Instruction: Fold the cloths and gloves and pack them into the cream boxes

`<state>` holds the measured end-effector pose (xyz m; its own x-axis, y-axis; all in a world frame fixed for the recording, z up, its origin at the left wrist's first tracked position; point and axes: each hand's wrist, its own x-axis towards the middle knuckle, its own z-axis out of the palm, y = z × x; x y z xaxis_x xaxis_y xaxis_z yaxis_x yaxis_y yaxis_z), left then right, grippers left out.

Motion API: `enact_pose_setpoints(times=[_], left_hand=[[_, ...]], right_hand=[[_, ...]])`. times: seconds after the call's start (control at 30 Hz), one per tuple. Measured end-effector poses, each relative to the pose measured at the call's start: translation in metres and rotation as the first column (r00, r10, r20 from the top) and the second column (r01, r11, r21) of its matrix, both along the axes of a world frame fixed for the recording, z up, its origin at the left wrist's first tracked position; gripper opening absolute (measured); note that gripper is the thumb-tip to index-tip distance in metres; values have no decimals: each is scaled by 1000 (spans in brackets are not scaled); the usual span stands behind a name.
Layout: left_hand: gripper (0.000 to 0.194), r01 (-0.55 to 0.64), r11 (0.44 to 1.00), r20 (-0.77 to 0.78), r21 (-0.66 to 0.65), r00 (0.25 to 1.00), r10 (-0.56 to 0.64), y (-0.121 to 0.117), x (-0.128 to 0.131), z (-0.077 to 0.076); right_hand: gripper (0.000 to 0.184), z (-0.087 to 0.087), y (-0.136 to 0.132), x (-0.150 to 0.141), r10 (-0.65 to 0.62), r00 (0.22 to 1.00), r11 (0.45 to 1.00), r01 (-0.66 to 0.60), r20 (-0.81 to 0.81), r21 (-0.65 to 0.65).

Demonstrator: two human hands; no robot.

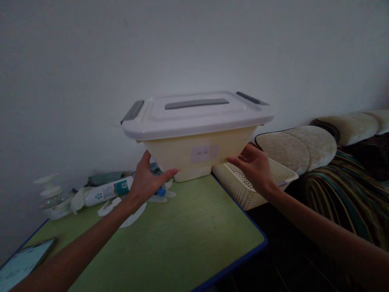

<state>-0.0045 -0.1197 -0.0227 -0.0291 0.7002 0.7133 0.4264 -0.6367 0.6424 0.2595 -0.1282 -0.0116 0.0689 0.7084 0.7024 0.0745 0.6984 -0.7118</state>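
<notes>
Both hands hold a cream plastic storage box (173, 152) with a white lid (197, 117) and grey latches and handle, above the back of the green table. My left hand (148, 176) grips its lower left end, thumb along the front. At the lower right end, my right hand (252, 164) has its thumb on the front face and its fingers partly hidden behind. A small paper label (204, 153) is on the box's front. Below the box, a pale block-like thing (194, 174) shows at the table's back edge; I cannot tell whether the box touches it.
The green table (188, 235) has a blue edge. Left of the box are a pump bottle (51, 198), a white spray can (106, 192), pale gloves or cloths (133, 215) and a tablet or phone (27, 259). A perforated cream basket (243, 190) and a sofa (298, 148) stand right.
</notes>
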Motion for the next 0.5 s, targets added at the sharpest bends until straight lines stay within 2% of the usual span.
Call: enact_pose_setpoints(times=[0.2,0.3,0.5], left_hand=[[68,-15,971,50,-239,998,28,-16,-10,-59],[67,6,953,68,-301,998,15,-18,-13,-87],[68,34,894,137,-447,990,31,-21,-13,-128]], right_hand=[[49,-52,-21,-2,-23,998,990,14,-62,-140],[47,-77,-24,-3,-13,999,978,2,-52,-211],[47,-121,-24,-3,-37,999,948,42,23,-317]])
